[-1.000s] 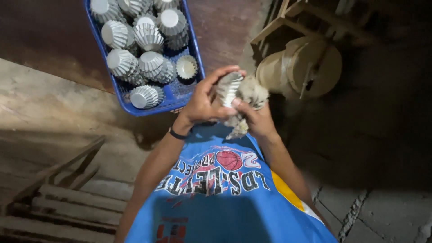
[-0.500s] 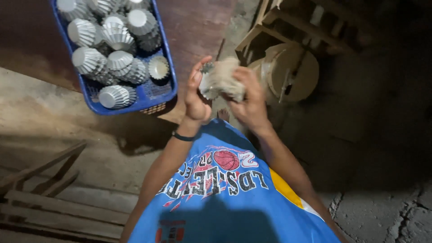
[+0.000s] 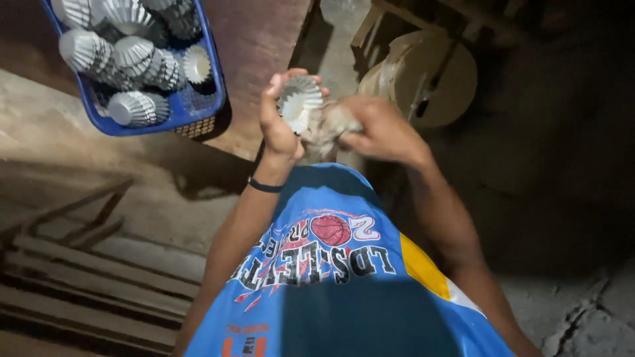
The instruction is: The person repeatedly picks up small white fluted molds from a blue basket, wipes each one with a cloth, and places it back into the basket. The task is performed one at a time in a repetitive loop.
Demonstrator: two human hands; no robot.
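The left hand [image 3: 278, 125] grips a fluted metal mould [image 3: 299, 100], now turned open-side up; the right hand [image 3: 380, 129] clutches a rag [image 3: 327, 129] against it, right of the blue basket [image 3: 198, 116].

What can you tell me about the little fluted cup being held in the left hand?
The fluted cup is a small, silvery, pleated metal-looking mould, its pale open inside tilted towards the camera. The left hand grips it by the rim and side, chest-high. The right hand presses a crumpled greyish rag against its edge.
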